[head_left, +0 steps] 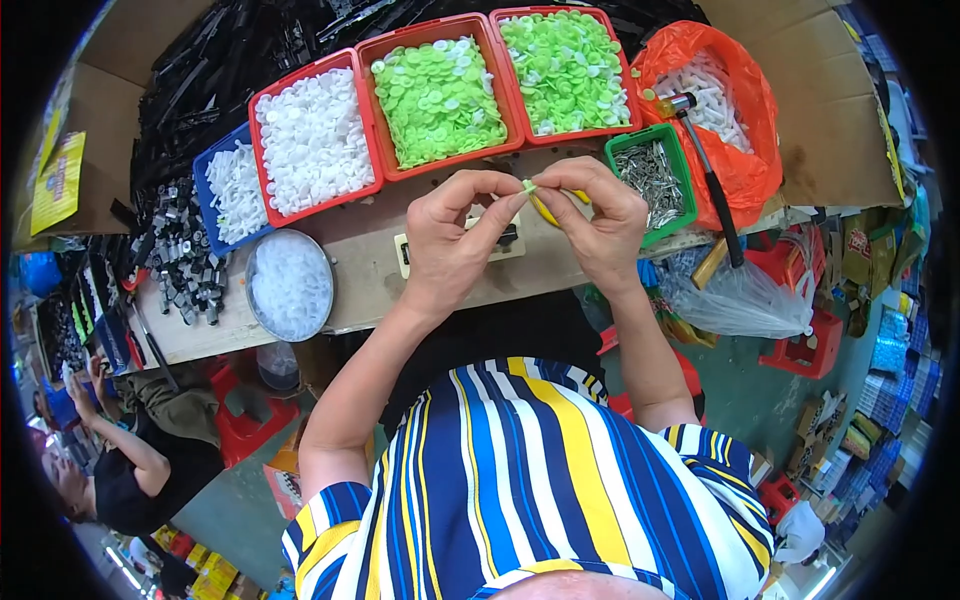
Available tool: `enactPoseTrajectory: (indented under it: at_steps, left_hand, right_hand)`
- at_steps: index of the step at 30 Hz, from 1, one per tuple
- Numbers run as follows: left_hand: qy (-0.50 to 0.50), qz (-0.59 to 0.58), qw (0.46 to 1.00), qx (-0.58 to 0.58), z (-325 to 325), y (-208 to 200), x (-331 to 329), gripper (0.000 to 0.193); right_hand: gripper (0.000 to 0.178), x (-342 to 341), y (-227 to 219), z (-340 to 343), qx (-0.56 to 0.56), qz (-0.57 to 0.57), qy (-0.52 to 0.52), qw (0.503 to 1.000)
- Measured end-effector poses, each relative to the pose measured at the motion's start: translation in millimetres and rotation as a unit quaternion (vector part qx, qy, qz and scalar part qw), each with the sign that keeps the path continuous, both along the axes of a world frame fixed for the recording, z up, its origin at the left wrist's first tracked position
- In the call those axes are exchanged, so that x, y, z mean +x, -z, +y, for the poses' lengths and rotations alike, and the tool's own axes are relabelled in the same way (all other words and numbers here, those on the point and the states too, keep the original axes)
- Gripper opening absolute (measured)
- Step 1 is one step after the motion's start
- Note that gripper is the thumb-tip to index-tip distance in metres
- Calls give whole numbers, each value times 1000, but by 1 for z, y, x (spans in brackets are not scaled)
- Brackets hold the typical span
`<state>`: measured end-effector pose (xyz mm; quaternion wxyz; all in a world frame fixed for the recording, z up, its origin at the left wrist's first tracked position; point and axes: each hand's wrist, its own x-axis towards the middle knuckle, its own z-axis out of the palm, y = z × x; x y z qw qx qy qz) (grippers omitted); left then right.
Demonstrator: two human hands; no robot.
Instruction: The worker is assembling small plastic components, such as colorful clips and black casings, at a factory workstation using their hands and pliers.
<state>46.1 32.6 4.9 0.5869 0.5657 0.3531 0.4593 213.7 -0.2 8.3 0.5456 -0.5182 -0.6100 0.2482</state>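
My left hand [448, 238] and my right hand [603, 225] meet above the bench, fingertips pinched together. Between them is a small light-green and white plastic piece [529, 187], mostly covered by the fingers. Behind my right fingers lies a tool with yellow handles [545, 209], partly hidden. A cream-coloured fixture with a black part [508, 248] sits on the bench below my hands, half covered by the left one. Just beyond are a red bin of green round plastic pieces [438, 105] and another red bin of green and white ones [565, 75].
Left stand a red bin of white pieces [315, 140], a blue bin [236, 195] and a round bowl [290, 285]. Right are a green bin of metal parts [650, 180], an orange bag [757, 170] and a hammer [712, 185]. Another person [125, 465] sits at lower left.
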Motion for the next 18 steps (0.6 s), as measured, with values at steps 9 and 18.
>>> enactPoseTrajectory:
  at_steps: [9,18]
  left_hand:
    - [6,130,982,134,-1,-4,-7,23]
    - [-17,88,992,93,-7,2,-13,22]
  right_hand:
    - [16,0,-1,-3,47,-72,-46,995]
    - [14,-6,11,-10,-123,73,-70,987]
